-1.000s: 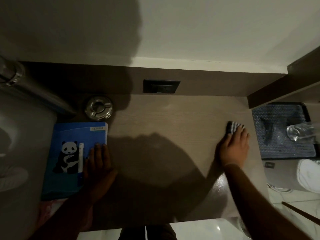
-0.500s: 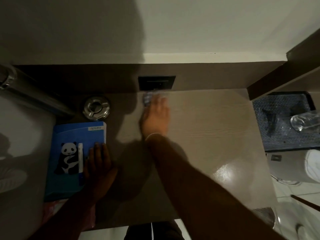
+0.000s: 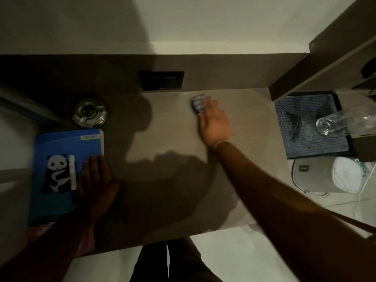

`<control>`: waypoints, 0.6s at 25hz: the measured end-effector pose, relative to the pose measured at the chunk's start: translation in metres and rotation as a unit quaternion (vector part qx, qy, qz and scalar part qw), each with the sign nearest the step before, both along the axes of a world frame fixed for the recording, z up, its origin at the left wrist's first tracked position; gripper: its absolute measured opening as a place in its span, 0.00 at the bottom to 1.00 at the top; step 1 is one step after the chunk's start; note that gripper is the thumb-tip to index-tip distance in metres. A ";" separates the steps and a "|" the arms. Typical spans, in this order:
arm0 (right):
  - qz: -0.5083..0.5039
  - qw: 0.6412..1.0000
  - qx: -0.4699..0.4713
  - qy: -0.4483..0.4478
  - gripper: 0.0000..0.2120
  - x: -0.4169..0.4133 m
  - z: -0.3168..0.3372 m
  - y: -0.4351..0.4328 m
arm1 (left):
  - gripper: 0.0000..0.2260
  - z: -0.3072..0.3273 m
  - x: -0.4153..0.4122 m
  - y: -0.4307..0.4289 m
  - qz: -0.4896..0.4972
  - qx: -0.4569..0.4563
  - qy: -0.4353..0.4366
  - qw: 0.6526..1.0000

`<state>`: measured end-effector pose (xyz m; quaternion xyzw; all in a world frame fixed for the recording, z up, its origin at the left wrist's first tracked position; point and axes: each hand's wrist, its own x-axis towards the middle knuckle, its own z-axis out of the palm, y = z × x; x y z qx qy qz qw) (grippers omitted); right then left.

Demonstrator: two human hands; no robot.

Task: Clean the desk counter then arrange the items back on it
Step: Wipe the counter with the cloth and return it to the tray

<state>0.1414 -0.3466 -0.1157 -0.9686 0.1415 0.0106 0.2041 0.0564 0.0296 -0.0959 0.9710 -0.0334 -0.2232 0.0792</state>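
My right hand (image 3: 214, 123) presses a small dark striped cloth (image 3: 197, 104) flat on the wooden desk counter (image 3: 173, 139), near the back edge and right of the middle; the fingers are blurred. My left hand (image 3: 95, 178) rests palm down on the right edge of a blue notebook with a panda picture (image 3: 61, 143) at the desk's left side. A white and blue pen (image 3: 72, 176) lies on the notebook beside that hand. A round metal ashtray (image 3: 90, 113) stands behind the notebook.
A black socket plate (image 3: 161, 80) sits in the back panel. To the right of the desk, a black tray with a blue mat (image 3: 311, 127) holds a clear glass (image 3: 329, 123). Below it stand a white appliance (image 3: 313, 176) and cables. My legs show under the front edge.
My right hand swept the cloth from the right end of the desk to the back middle, then back toward the right. My left hand stayed on the notebook.
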 end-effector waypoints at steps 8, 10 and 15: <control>-0.227 0.973 -0.036 0.017 0.29 -0.201 -0.002 -0.104 | 0.41 -0.020 -0.002 0.006 0.018 0.028 -0.001 0.999; -0.220 0.975 -0.028 0.024 0.30 -0.247 -0.001 -0.039 | 0.41 -0.023 -0.003 0.008 0.009 0.034 -0.023 0.999; 0.112 0.993 0.028 0.004 0.28 -0.271 0.001 0.168 | 0.39 -0.020 -0.006 0.006 0.020 0.022 -0.036 0.999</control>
